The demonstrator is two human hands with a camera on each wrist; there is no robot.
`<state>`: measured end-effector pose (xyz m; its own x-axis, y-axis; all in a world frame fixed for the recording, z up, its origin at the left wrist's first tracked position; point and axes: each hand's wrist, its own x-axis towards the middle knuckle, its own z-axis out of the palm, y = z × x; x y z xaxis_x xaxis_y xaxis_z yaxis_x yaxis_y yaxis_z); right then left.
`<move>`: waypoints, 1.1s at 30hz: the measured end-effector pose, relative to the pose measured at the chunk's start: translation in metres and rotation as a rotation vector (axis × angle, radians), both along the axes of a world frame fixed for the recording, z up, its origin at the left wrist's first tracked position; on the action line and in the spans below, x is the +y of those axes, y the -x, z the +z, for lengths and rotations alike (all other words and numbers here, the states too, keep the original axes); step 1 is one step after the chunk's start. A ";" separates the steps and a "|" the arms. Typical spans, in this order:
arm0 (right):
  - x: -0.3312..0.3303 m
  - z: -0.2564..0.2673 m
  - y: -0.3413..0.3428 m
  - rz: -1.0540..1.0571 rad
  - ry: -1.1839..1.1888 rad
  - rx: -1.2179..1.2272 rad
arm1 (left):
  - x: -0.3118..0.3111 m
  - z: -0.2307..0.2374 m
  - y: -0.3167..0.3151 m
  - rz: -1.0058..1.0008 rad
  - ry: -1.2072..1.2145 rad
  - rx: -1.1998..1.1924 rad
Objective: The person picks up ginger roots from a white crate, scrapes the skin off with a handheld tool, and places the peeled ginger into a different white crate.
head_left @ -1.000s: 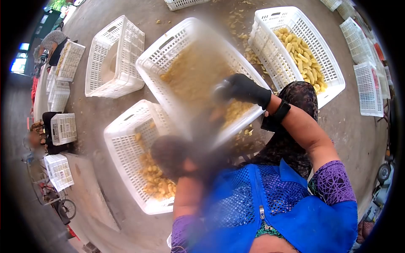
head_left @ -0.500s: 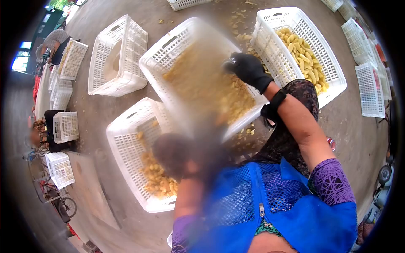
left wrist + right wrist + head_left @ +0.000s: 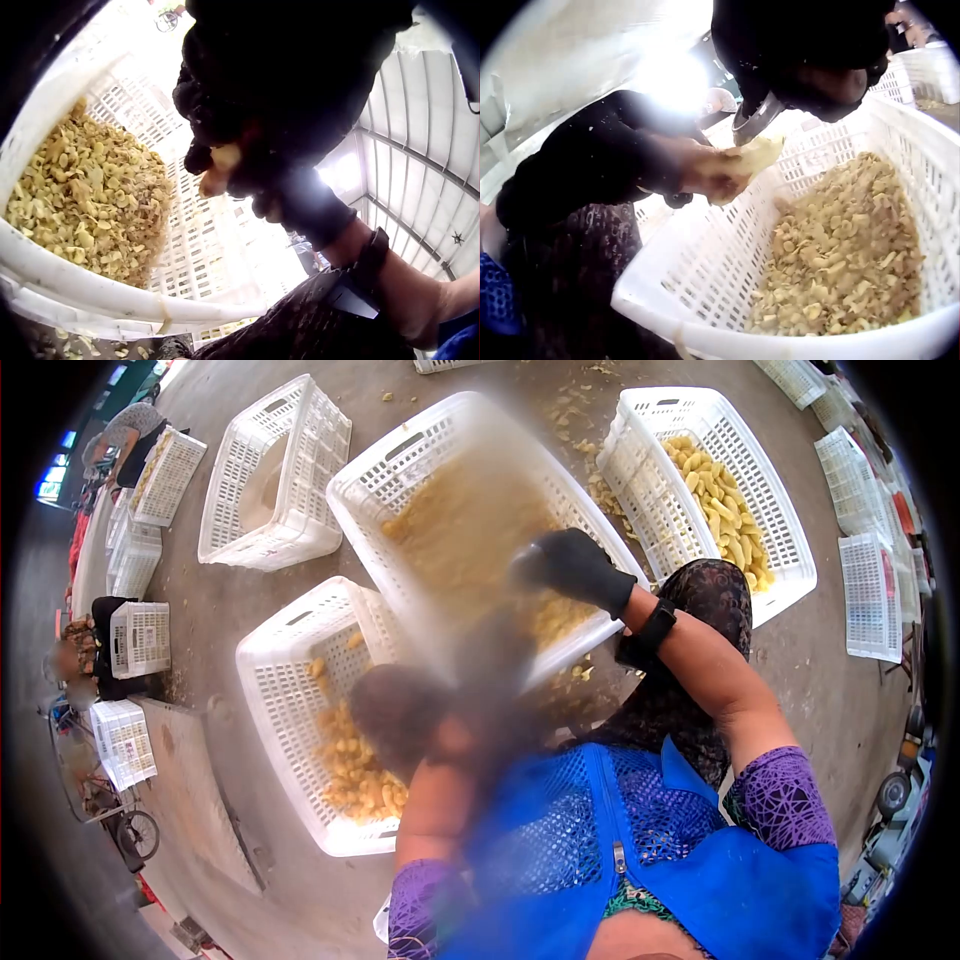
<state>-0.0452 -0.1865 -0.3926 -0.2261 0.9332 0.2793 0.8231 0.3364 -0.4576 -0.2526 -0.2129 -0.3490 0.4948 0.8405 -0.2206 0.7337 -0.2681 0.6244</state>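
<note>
My left hand point(image 3: 400, 720), in a dark glove and blurred in the head view, grips a pale, partly brown-skinned root vegetable point(image 3: 761, 156). Its tip pokes out past the gloved fingers. My right hand point(image 3: 575, 568), also dark-gloved, holds a curved metal peeler point(image 3: 759, 118) close against the vegetable's end. Both hands are over the near part of a big white crate point(image 3: 345, 495) heaped with peelings point(image 3: 840, 247). Most of the peeler is hidden by the right hand point(image 3: 810, 60). In the left wrist view the left hand point(image 3: 277, 82) covers much of the vegetable point(image 3: 223, 157).
A white crate point(image 3: 640, 490) at the right holds peeled yellow pieces point(image 3: 725, 510). Another crate point(image 3: 265, 680) at the left has brownish unpeeled ones point(image 3: 360, 770). Behind it stands a further crate point(image 3: 315, 480). Scraps litter the floor point(image 3: 570, 425). Other people work at far left.
My right hand rose away to the upper right, then came back down and left towards the left hand. The left hand stays nearly in place. The head view has shifted slightly.
</note>
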 end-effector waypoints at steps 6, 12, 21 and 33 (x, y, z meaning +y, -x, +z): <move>0.005 0.031 0.004 -0.195 0.175 0.225 | 0.009 0.019 -0.006 -0.007 0.016 0.097; 0.004 0.029 0.009 -0.246 0.026 0.258 | 0.007 -0.006 0.007 0.024 0.089 -0.158; 0.008 0.063 -0.014 -0.308 0.040 0.349 | -0.005 0.051 0.016 -0.125 0.039 -0.383; -0.009 0.097 -0.015 -0.097 0.193 0.864 | 0.005 0.057 0.002 -0.150 -0.163 -0.542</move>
<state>-0.0303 -0.1958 -0.2958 0.0726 0.9858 0.1517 0.1855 0.1361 -0.9732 -0.2548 -0.2077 -0.2924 0.6175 0.7542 0.2234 0.2679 -0.4687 0.8417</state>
